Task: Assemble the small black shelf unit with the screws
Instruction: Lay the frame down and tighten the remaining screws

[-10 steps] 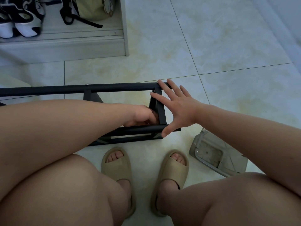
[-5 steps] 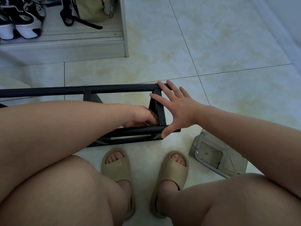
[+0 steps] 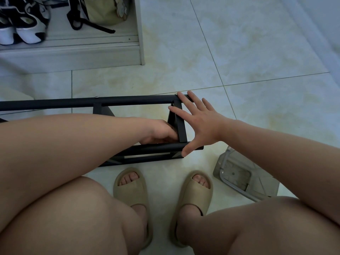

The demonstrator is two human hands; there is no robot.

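Centrally, I see the right hand (image 3: 200,124) spread flat against the end of the shelf (image 3: 128,101) lying on the floor (image 3: 239,52); the left hand (image 3: 158,131) curls inside, its grip indiscernible.

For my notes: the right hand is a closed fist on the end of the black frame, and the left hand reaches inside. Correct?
No. The head view shows the right hand open, fingers spread flat against the end of the black frame; the left hand does reach inside.
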